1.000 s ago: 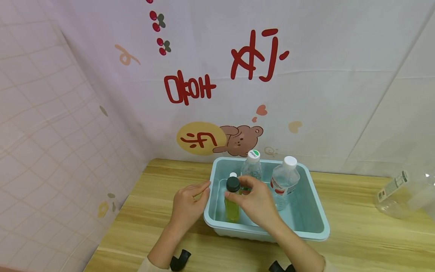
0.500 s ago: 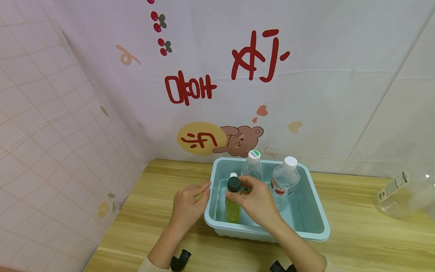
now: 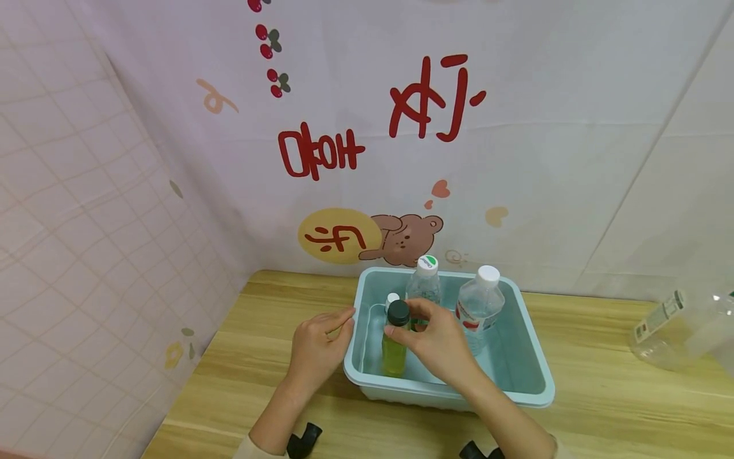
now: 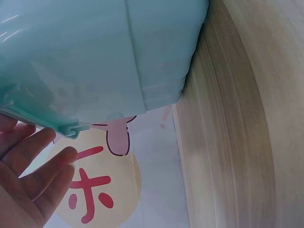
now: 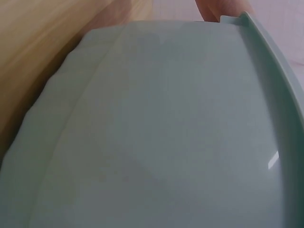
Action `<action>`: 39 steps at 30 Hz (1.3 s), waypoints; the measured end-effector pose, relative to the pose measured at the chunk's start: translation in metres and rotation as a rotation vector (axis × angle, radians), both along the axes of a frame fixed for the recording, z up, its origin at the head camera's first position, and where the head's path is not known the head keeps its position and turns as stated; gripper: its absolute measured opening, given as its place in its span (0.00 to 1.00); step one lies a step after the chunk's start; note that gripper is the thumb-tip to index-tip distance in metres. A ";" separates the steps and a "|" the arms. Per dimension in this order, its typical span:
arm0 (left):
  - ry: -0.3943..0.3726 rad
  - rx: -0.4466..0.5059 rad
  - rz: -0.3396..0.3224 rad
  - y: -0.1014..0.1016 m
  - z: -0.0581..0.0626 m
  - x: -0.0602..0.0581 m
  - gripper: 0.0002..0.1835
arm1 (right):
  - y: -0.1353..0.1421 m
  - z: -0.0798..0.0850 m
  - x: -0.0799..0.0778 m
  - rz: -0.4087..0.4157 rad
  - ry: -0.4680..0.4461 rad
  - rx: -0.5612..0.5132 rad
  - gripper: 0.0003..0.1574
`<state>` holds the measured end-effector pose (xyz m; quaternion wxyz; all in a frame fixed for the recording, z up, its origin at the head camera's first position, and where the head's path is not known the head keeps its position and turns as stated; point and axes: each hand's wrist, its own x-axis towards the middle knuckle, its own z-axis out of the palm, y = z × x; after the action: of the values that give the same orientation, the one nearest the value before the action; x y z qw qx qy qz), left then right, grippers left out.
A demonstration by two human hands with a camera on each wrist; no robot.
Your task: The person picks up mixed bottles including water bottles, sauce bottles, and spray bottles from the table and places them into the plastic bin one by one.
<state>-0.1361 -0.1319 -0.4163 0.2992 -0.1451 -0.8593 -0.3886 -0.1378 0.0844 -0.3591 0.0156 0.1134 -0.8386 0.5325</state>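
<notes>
In the head view, my right hand [image 3: 432, 335] pinches a small bottle [image 3: 394, 350] of yellow-green liquid below its dark cap, with thumb and fingers. This bottle stands nearly upright inside a light blue plastic basin [image 3: 447, 396], at its left side. My left hand [image 3: 321, 341] touches the basin's left rim with its fingertips. In the left wrist view its fingers [image 4: 40, 175] extend fairly straight under the rim. Two clear bottles with white caps, one at the back [image 3: 425, 284] and one at the right [image 3: 482, 303], stand in the basin. Another white cap [image 3: 392, 298] shows behind the held bottle.
On the wooden table [image 3: 275, 306], a large clear container [image 3: 665, 328] lies or stands at the far right. Black curved pieces, one left [image 3: 305, 440] and one right [image 3: 478, 451], show by the forearms. A printed cloth [image 3: 516, 159] hangs behind the basin.
The dark-capped bottle has shifted slightly to the right with my right hand. My left hand stays at the rim. The head view has tipped a little.
</notes>
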 end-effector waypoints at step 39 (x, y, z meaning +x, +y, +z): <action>-0.029 0.014 0.008 0.001 0.000 0.001 0.11 | 0.073 0.041 0.020 -0.058 0.165 0.161 0.25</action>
<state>-0.1351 -0.1309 -0.4164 0.2894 -0.1341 -0.8614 -0.3953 -0.1174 0.1577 -0.3184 0.0908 0.1337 -0.8774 0.4517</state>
